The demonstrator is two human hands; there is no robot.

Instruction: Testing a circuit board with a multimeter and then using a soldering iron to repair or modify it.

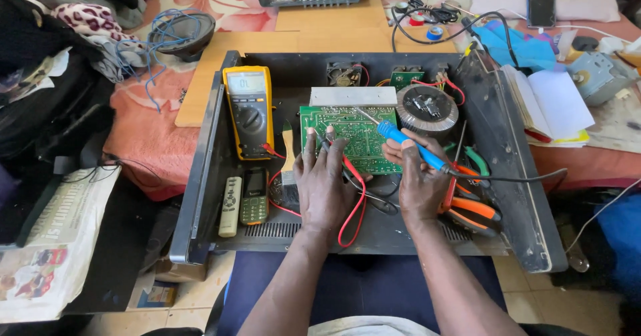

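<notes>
Fingers: those of the right hand [420, 182] are closing around the blue handle of a soldering iron [408, 144], its metal tip pointing up-left over the green circuit board [354, 139]; those of the left hand [325, 182] are pinching red and black probe leads [354, 196] against the board's near edge.
Board position: it is lying flat inside an open black metal chassis [514, 176], just in front of a silver heat sink [352, 96] and beside a round toroidal transformer [427, 109].
Handling: the board is looking light, stiff and fragile, best taken by its bare edges; the iron is probably hot at the tip, so only the blue grip is safe.
Nearby: a yellow multimeter [248, 111] is leaning at the left, with a remote [230, 206] and small phone [254, 196] below it; orange-handled pliers [474, 212] are lying at the right.
Surface: the chassis is resting on a wooden bench [320, 26] over a pink patterned bed cover [143, 136].
Room: clothes, a notebook [551, 106] and loose cables are crowding around.
</notes>
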